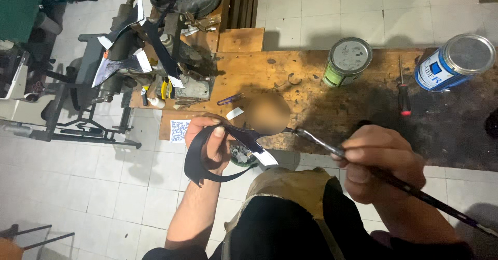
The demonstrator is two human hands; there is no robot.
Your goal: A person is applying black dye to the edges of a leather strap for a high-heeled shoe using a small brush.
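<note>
My left hand [207, 143] grips a dark curved leather piece [199, 169] with white-tipped ends, holding it above the floor just in front of the wooden bench [244, 73]. My right hand [376, 159] is closed around a long thin brush [321, 143] whose tip points left toward the leather piece, close to its white end [265, 158]. A blurred round patch hides what lies between the two hands.
A green can [346, 61] and a blue can [454, 63] lie on the bench, with a red-handled screwdriver [403, 91] between them. A metal stand [135, 47] draped with more dark leather pieces is at the left. Boots sit at the top.
</note>
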